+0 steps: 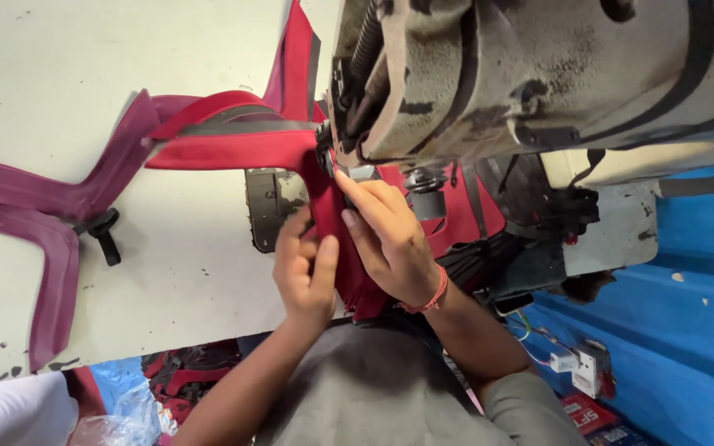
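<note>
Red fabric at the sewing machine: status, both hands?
Left hand pinching the red fabric, fingers curled on its edge. Right hand pressing it at the sewing machine foot. Maroon strap lies clear, off to the side.

the red strap (233,150) is woven cloth, matt, with a grey band along it. the maroon webbing (18,186) looks like the same dull weave. the sewing machine (522,74) is painted metal, chipped and grimy. the bench (68,74) is smooth, pale and scuffed with specks.
</note>
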